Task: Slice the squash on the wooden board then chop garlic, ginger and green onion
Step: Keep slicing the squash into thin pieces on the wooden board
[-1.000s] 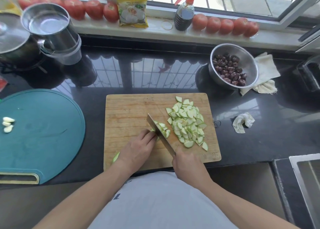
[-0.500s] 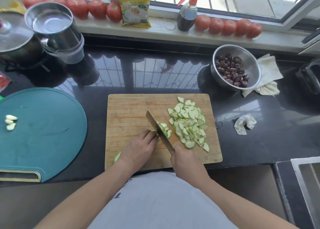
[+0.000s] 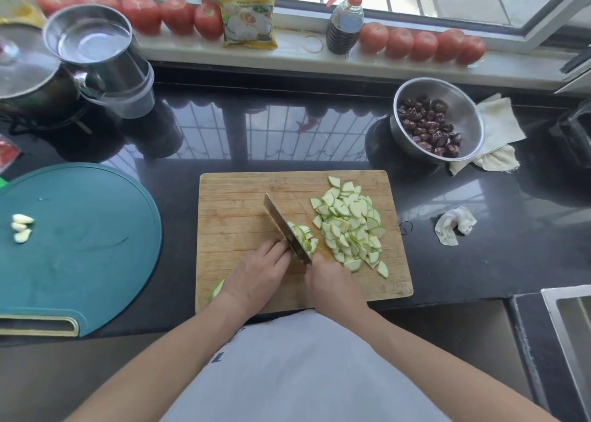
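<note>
Squash (image 3: 217, 289) firm, wet, slippery: left hand (image 3: 256, 273) pins it, fingers curled; right hand (image 3: 332, 282) grips knife (image 3: 284, 226).

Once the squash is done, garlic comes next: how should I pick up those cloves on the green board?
Take each garlic clove across its narrow middle with thumb and fingers, coming from above. The three lie flat, close together, on the green board, long axes running left-right, so pinch front-to-back, one at a time. The left hand looks nearer.
</note>
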Demonstrator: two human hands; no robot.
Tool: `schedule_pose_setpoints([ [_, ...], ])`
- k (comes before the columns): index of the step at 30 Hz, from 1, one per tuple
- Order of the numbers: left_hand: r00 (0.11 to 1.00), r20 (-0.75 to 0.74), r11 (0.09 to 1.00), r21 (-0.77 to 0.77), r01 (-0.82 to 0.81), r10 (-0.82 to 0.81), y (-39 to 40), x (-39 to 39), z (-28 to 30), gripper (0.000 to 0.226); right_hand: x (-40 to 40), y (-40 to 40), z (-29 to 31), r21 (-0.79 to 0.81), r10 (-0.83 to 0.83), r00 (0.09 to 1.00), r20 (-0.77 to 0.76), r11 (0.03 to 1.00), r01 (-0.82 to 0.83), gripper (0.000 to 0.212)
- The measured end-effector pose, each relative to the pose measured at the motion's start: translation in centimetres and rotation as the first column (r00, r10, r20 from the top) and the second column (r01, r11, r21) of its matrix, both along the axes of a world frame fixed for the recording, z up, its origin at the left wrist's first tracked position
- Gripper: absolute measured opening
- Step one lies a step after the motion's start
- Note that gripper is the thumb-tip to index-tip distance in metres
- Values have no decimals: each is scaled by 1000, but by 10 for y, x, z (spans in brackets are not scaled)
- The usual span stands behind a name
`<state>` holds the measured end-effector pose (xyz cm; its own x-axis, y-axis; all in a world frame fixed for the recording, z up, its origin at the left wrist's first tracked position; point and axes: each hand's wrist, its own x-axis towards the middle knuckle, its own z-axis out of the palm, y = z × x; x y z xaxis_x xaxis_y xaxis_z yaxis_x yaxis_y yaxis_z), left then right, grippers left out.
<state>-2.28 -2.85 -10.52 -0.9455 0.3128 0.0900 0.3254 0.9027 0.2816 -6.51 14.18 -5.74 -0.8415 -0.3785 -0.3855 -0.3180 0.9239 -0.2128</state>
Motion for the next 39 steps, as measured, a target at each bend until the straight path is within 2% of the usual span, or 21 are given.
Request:
schedule_pose_setpoints([
  [7,1000,-4,1000,-2,2,-2,-1,1,-6,26,-6,17,10,-102,-149,989,1,984,148,24],
  [10,1000,7,1000,17,-4,4,-2,1,-6,28,-1,22,18,-117,-75,997,-30,991,71,16],
  [13,1000,11,999,40,-10,10,-1,1,-5,35,8,20,24,-39,-2,1000,23,999,3,19],
  [17,1000,-13,999,32,0,1,-1,0,-7,36,8,18,28,79,85,996,12,993,-86,18],
  [21,1000,-13,999,35,-1,1,-1,0,-10,35,12,23,29,28,49,996,79,998,-52,10],
  [27,1000,1,999,46,1,-1,-2,0,-10,35,7,9,7,47,50,998,34,998,-52,13],
  [31,1000,-19,999,45,3,-2,-2,0,-9,29,0,-4,-2,-16,53,998,-34,998,-53,14],
  [36,999,-30,998,58,-29,31,-2,1,-11,29,6,15,12,-78,24,999,33,997,-22,17],
  [39,999,-19,998,55,-35,36,-2,1,-13,30,13,22,22,-44,35,995,88,999,-31,16],
])
